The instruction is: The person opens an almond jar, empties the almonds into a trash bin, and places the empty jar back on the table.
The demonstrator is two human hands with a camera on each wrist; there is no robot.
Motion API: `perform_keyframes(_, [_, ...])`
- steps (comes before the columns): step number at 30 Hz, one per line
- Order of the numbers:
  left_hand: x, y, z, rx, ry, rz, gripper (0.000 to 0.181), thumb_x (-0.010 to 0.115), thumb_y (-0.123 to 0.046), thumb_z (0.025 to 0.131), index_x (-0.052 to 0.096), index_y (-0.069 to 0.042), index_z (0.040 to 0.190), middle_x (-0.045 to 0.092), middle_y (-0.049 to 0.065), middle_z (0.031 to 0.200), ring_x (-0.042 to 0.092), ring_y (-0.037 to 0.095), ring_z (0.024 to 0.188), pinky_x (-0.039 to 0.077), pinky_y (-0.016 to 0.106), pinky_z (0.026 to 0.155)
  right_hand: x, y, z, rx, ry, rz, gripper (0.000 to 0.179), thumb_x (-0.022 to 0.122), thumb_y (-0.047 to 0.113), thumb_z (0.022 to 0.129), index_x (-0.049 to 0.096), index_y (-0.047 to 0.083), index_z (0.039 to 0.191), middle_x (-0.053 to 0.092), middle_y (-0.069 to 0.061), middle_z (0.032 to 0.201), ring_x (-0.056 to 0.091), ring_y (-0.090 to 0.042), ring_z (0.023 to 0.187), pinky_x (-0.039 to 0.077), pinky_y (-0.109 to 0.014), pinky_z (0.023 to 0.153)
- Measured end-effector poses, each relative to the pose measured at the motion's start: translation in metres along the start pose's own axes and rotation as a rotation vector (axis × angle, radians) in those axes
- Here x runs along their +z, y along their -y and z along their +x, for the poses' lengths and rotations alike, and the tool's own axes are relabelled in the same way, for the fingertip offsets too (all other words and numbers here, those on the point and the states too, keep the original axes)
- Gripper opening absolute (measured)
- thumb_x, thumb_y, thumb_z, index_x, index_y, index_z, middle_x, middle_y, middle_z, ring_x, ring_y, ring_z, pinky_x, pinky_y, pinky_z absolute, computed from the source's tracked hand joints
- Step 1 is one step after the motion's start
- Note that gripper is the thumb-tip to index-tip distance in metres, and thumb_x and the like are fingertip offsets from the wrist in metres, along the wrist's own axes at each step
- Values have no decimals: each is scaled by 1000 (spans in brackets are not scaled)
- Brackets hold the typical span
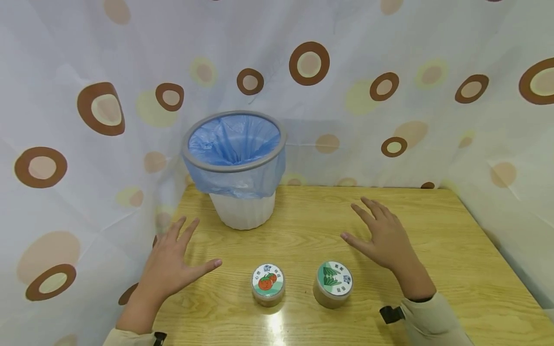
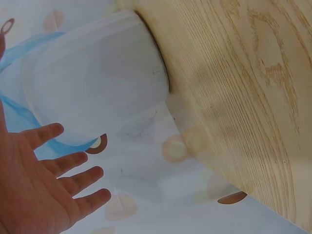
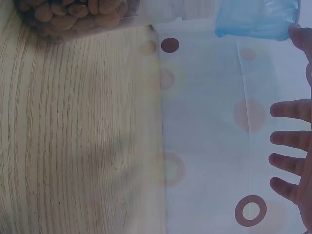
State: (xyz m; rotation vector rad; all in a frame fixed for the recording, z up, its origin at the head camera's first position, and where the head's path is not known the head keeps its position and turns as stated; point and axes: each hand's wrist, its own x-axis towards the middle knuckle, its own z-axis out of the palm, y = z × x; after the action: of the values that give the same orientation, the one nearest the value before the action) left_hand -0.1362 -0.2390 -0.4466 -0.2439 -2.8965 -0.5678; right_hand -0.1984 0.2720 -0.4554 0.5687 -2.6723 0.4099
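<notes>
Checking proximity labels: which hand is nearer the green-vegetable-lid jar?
Right. The right hand is just beyond the green-vegetable-lid jar and to its right, not touching; the left hand is farther off to its left, past the tomato-lid jar.

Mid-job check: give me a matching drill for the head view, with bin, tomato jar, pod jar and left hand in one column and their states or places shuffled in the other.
Things:
1. Bin
2. Tomato jar
3. Pod jar
4. Left hand

States or places:
A. On the table, right of the other jar
B. Fingers spread, holding nothing
C. Fitted with a blue liner, behind both jars
D. On the table, left of the other jar

Right pairs: 1-C, 2-D, 3-A, 4-B
</notes>
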Motion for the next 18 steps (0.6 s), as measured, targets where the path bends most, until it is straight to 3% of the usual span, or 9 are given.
perform_keyframes(8, [-1,-3,0,-8,2,-4,115,69,-86,80,35,-21,168,29,22,172,39,60,146,26,88,109,2,5,2,-35,-23,7,76,79,53,90,61,9,150,50,-24,159,49,-51,142,45,-73,106])
perform_keyframes(13, [4,-3,-1,-10,1,-15,113,68,-86,81,35,-22,168,31,20,172,42,59,145,35,84,106,1,10,4,-53,-20,23,72,80,50,91,64,6,146,52,-25,157,52,-52,138,46,-73,105])
perform_keyframes(16, [6,-3,-2,10,3,-18,103,68,-80,86,43,-17,164,43,21,165,51,57,140,45,78,103,0,12,4,-33,37,36,66,78,47,94,66,6,144,53,-25,155,55,-52,135,47,-72,104])
perform_keyframes(18, [8,-2,-2,7,37,-34,95,66,-77,91,50,-14,159,54,19,158,57,52,136,49,72,102,1,11,4,-3,118,40,62,74,47,98,66,6,143,55,-25,153,57,-52,133,48,-71,104])
